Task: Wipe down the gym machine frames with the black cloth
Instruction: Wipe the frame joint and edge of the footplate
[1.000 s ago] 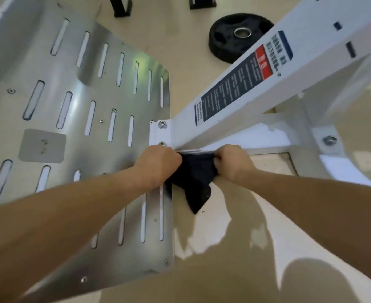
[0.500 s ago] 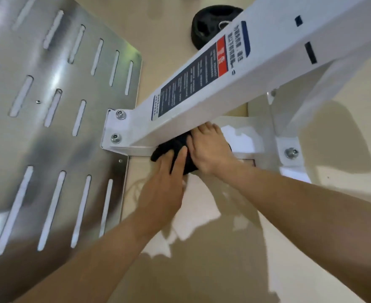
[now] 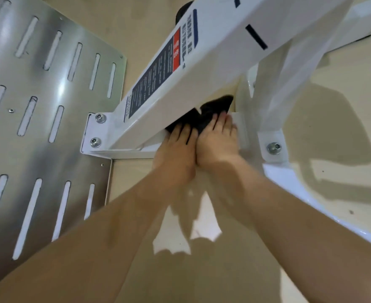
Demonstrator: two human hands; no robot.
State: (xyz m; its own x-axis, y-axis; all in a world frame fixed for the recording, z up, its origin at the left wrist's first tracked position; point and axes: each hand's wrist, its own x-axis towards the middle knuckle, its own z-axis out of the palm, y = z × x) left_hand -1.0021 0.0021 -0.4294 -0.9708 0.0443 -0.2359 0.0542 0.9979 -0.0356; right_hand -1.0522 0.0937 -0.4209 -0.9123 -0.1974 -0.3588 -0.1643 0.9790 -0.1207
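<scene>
Since the pinch gave way to flat palms, your left grip [image 3: 175,154] and right grip [image 3: 217,143], fingers [image 3: 222,122] straight, press the black cloth [image 3: 215,107] just ahead under the white frame beam [image 3: 213,68]: wiping judged underway.

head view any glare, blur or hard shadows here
Head view: glare streaks the slotted steel plate. Hard-edged shadows of the white frame beam and the forearms fall on the floor. The black cloth sits in the beam's shade, with its folds barely readable.
</scene>
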